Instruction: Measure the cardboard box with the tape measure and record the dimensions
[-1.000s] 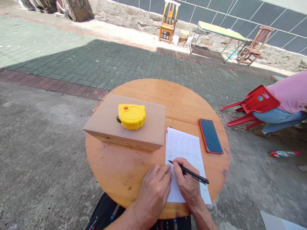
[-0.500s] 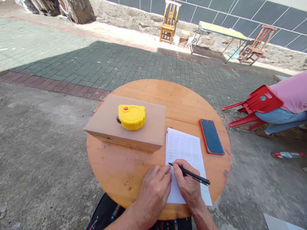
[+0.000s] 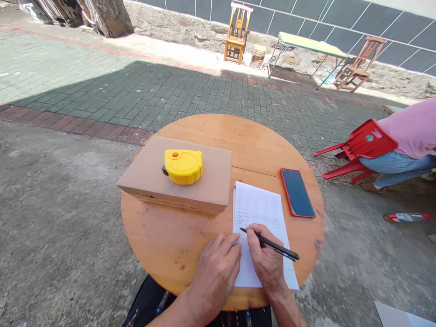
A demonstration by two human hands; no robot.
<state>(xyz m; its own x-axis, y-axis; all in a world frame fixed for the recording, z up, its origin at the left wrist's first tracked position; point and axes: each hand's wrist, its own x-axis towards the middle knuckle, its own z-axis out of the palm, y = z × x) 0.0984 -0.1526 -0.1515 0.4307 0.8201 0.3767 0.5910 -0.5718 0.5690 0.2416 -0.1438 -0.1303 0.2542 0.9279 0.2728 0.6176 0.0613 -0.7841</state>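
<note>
Hardly shifted since before, the right hand (image 3: 267,265) pinches the pen (image 3: 274,245) on the paper (image 3: 259,206), and the left hand (image 3: 214,272) lies open pinning it; if that hand lifts, the paper could slide.

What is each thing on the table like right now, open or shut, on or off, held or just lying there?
Paper: flat on table, partly written on, left hand pressing its edge.
Pen: held in right hand, tip on paper.
Phone: face up, screen dark.
Box: shut, lying flat.
Tape measure: tape wound in, sitting on box.
</note>
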